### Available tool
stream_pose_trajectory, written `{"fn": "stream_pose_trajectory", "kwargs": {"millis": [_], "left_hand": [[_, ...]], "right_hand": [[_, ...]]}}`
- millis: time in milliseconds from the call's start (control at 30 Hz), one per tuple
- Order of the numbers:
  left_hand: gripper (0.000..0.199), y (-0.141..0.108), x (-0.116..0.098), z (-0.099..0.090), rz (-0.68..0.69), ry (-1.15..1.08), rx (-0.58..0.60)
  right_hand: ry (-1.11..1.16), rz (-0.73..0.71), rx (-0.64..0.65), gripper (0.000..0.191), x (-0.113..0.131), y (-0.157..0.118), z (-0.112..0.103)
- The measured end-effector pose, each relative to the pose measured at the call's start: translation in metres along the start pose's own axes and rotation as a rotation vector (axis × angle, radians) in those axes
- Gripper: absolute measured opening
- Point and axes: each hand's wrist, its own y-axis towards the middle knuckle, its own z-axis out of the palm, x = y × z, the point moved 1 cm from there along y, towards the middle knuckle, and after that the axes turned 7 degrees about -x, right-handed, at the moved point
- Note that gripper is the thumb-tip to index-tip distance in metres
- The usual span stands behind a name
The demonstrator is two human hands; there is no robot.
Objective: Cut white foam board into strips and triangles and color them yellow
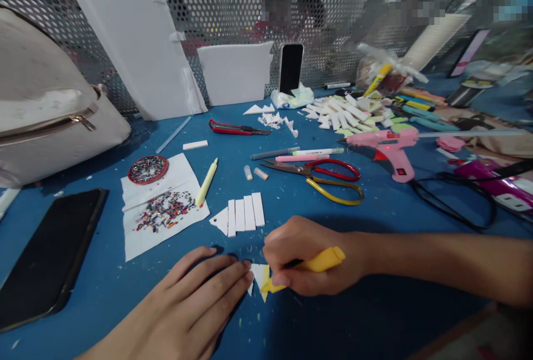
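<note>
My right hand [303,257] is closed around a yellow marker [322,260], its tip on a small white piece [258,274] whose right edge is coloured yellow. My left hand [208,293] lies flat on the blue table, fingers stretched out, fingertips touching the left side of that piece. Just beyond my hands, several white strips [245,213] stand side by side, with a pointed piece that has a dark dot [220,220] at their left end. A pale yellow marker [207,182] rests on a white paper [141,243] with colourful bits.
Scissors [306,169], a red cutter [231,127], pens [302,158] and a pink glue gun [389,146] lie beyond my hands. A black phone [50,260] and a bag [54,105] are at left. White pieces [341,111] are heaped at the back right; cables [453,204] run at right.
</note>
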Motion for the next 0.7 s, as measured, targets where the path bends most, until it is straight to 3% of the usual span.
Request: {"fn": "stream_pose_trajectory", "kwargs": {"millis": [367,700], "left_hand": [[0.037,0.0032,0.0017,-0.0032,0.020,0.001,0.014],[0.038,0.0008,0.0014,-0.0012,0.020,0.001,0.011]], "right_hand": [[-0.051,0.036,-0.134,0.023,0.0042,0.0017,-0.0034],[0.027,0.157,-0.261,0.034,0.0039,-0.0019,-0.0046]]}}
